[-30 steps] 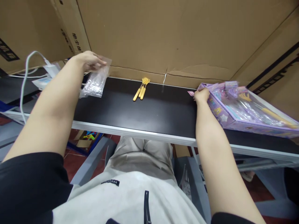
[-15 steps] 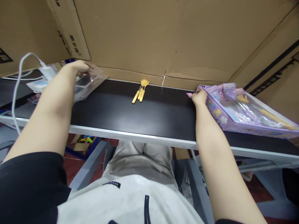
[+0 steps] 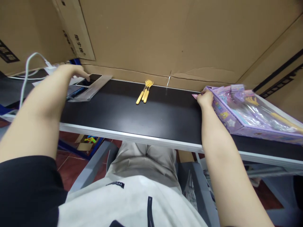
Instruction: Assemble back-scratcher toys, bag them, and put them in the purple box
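My left hand (image 3: pixel 79 72) reaches to the back left of the table, its thumb stretched onto a dark-screened phone (image 3: pixel 94 77) with a white edge. Its other fingers are partly hidden, and I see nothing gripped in them. A clear plastic bag (image 3: pixel 96 90) lies beside the phone. At the right, my right hand (image 3: pixel 205 98) is closed on the near-left corner of a purple printed box (image 3: pixel 223 115). A small pink tip (image 3: pixel 194 96) sticks out left of those fingers. Several yellow back scratchers (image 3: pixel 144 94) with claw-shaped heads lie together mid-table.
Wrapped goods, including a yellow back scratcher (image 3: pixel 252 100), fill the purple box. A white charger cable (image 3: pixel 27 67) loops at the left. Tall cardboard (image 3: pixel 151 34) walls off the back and sides. The table's metal front edge (image 3: pixel 132 136) runs above my lap.
My left hand has let go of the plastic bag and shifted onto the phone, which shows more plainly now. My right hand stays at the box. The view has swung slightly left.
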The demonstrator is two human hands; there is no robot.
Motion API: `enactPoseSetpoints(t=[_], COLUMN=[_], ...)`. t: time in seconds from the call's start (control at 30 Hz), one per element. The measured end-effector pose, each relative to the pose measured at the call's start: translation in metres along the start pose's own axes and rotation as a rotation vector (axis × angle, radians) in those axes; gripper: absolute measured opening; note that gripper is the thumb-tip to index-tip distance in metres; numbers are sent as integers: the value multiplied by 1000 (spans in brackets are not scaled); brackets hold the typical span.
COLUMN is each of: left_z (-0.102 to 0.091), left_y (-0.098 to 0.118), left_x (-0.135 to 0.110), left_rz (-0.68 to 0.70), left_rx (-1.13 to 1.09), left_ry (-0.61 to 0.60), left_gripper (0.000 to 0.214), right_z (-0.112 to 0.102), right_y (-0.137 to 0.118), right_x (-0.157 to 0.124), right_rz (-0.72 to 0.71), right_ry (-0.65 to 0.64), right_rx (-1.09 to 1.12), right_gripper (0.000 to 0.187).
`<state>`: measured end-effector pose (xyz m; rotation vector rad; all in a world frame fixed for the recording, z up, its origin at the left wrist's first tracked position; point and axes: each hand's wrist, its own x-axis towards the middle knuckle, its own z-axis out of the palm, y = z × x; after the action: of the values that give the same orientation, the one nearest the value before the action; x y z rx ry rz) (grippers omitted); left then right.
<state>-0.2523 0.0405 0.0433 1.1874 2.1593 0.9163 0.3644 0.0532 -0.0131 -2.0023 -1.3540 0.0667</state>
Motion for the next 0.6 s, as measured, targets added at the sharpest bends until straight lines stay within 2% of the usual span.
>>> enactPoseSetpoints(t=[0.03, 0.1, 0.17, 0.23, 0.4, 0.53, 0.6], left_z=[-7, -17, -24, -28, -34, -37, -39], left_y=[2, 1, -7, -20, -53, -64, -68], left_x=[-12, -33, -46, -48, -30, -28, -28], left_rz=[-149, -276, -310, -324, -260, -123, -63], left_rx=[252, 523, 589, 561, 569, 558, 579], left_ry=[13, -32, -53, -24, 8, 76, 66], left_gripper=[44, 43, 44, 45, 48, 55, 55], right_z=[1, 3, 4, 5, 5, 5, 6], right_y=[1, 3, 4, 5, 6, 7, 8], right_x=[1, 3, 4, 5, 6, 6, 7], right_rz=[1, -1, -13, -27, -41, -46, -48], right_ry=[-1, -5, -1, 7, 7, 6, 17], right_rx=[7, 23, 29, 23, 27, 45, 50], right_gripper=[46, 44, 42, 41, 43, 43, 43])
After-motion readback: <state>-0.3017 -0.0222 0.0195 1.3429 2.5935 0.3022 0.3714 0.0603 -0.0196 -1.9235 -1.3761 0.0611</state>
